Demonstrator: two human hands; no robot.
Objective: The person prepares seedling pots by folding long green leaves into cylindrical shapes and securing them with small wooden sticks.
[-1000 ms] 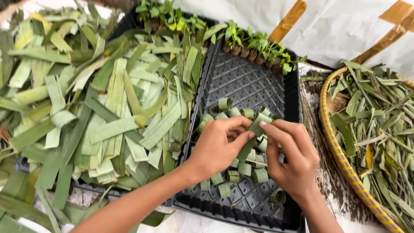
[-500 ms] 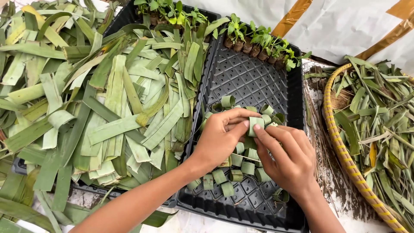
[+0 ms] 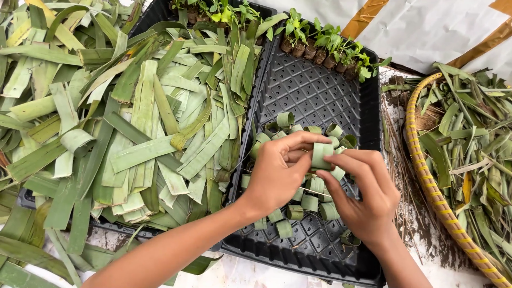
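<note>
In the head view, the person's left hand (image 3: 277,173) and right hand (image 3: 362,194) meet over the middle of a black seedling tray (image 3: 320,90). Both hands pinch one small leaf ring (image 3: 321,154), a green strip rolled into a short tube. The left hand's thumb and fingers close on the left side of the ring, and the right hand's fingers curl narrowly around its lower right side. The ring is held just above the tray, not resting in it.

Below and around the hands, many finished leaf rolls (image 3: 312,201) stand or lie in the cells in the middle part of the tray. Along the far edge of the tray a row of small seedlings (image 3: 325,45) grows in dark pots.

On the left side of the tray lies a big pile of cut leaf strips (image 3: 133,122), touching its left edge. Near the right side stands a woven basket (image 3: 426,176) with loose green and dry leaves inside.
</note>
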